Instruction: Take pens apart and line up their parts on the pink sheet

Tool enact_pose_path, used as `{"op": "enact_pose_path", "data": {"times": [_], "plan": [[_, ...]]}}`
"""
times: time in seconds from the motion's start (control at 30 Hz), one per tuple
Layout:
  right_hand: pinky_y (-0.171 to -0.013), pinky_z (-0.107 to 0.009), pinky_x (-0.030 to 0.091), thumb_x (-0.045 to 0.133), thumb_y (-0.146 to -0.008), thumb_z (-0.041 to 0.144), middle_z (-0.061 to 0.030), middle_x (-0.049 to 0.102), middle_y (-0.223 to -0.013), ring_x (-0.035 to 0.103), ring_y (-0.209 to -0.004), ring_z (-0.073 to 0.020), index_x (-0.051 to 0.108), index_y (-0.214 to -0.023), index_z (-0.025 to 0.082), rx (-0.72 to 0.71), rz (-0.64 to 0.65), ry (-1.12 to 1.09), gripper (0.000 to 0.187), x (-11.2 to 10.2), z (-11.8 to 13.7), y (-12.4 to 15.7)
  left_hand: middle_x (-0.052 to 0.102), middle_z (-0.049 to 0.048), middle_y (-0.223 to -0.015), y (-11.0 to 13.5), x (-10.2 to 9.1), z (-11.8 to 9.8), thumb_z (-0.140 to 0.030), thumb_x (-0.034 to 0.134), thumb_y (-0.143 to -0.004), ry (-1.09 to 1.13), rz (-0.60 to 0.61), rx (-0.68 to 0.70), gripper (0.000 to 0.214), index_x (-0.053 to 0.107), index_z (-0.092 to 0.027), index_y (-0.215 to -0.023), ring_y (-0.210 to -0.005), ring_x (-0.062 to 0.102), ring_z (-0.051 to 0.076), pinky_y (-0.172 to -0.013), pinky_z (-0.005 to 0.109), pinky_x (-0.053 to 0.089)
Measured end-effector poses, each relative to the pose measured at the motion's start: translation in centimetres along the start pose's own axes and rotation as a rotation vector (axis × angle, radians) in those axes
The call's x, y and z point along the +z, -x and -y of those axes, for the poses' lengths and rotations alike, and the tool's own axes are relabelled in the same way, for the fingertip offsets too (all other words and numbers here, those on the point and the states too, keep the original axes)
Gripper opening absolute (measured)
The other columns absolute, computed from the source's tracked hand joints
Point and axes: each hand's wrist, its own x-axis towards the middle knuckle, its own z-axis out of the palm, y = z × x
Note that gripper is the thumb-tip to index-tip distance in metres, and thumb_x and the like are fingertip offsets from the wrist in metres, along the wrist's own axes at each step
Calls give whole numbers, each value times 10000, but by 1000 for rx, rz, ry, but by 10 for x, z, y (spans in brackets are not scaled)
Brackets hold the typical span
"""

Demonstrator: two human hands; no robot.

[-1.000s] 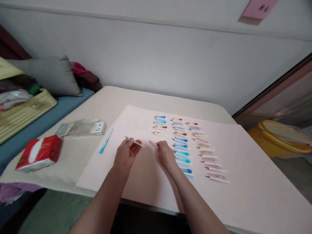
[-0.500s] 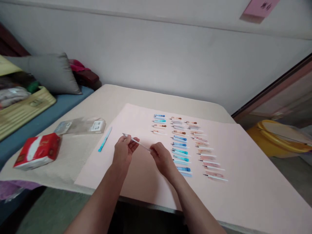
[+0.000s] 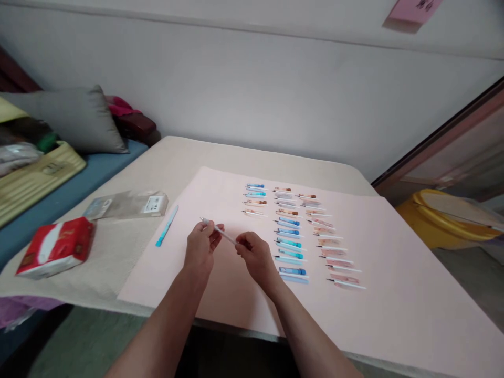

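Note:
My left hand (image 3: 201, 245) pinches a thin white pen refill (image 3: 219, 231) near its tip, holding it above a pink paper sheet (image 3: 220, 283). My right hand (image 3: 254, 255) is closed on the refill's other end, fingers pinched together. Both hands hover over the sheet's left half. To the right lie rows of small pen parts (image 3: 293, 231), blue and brown-pink, each beside a thin white refill. A light blue pen barrel (image 3: 167, 226) lies at the sheet's left edge.
A red tissue pack (image 3: 55, 252) and a clear plastic packet (image 3: 126, 205) lie on the beige table at left. A grey pillow (image 3: 71, 118) and a yellow crate (image 3: 35, 178) sit beyond. A yellow bin (image 3: 444, 218) stands at right.
My right hand moved left from the rows of parts and closed on the free end of the refill held in my left hand. The view shifted slightly.

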Motion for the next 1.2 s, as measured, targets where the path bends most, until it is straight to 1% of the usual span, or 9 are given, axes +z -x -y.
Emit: {"op": "enact_pose_path", "data": {"times": [0.23,0.47,0.73,0.93,1.0,1.1,1.2], "plan": [[-571,-249,426,515,-739,188,1,576,-655,538,-614,-135,573,-767,191,52,1,-86,65,1,-4,0,673,119,-828,1,0,-4,-238,651,-712,-14,54,-10,156,550,-154,-797,-766,632,171,-691,297,484],[-567,-244,437,507,-749,205,12,563,-624,546,-587,-126,567,-770,187,100,-6,-243,66,4,-8,0,674,121,-836,1,-1,-6,-252,648,-716,-26,79,-9,162,551,-154,-801,-764,631,170,-679,289,484],[-558,-239,429,508,-746,202,19,561,-616,543,-577,-123,564,-767,190,106,-47,-246,61,6,-7,1,675,118,-832,0,-1,-6,-247,652,-709,-26,82,-25,168,548,-153,-800,-756,631,167,-666,281,482],[-548,-241,437,516,-733,199,18,558,-609,546,-572,-124,566,-749,189,126,-35,-282,53,5,-5,0,676,114,-822,4,1,-6,-283,658,-704,-51,90,-1,187,553,-155,-793,-759,633,171,-675,289,482],[-524,-240,436,534,-711,201,20,551,-580,544,-549,-124,567,-729,184,162,-22,-335,41,4,-6,-1,676,113,-816,5,2,-6,-293,656,-705,-56,93,8,192,552,-157,-791,-754,632,171,-677,291,482],[-487,-236,430,570,-671,209,25,538,-533,533,-503,-119,563,-698,168,269,2,-480,49,5,-8,-1,671,110,-800,7,3,-4,-299,658,-704,-51,104,11,197,551,-156,-787,-748,632,171,-676,292,483],[-503,-244,448,585,-673,241,17,548,-555,552,-517,-123,563,-702,158,340,18,-576,91,8,-8,0,664,98,-777,8,4,-1,-297,652,-709,-49,89,33,191,550,-156,-788,-739,630,170,-681,299,487]]}}
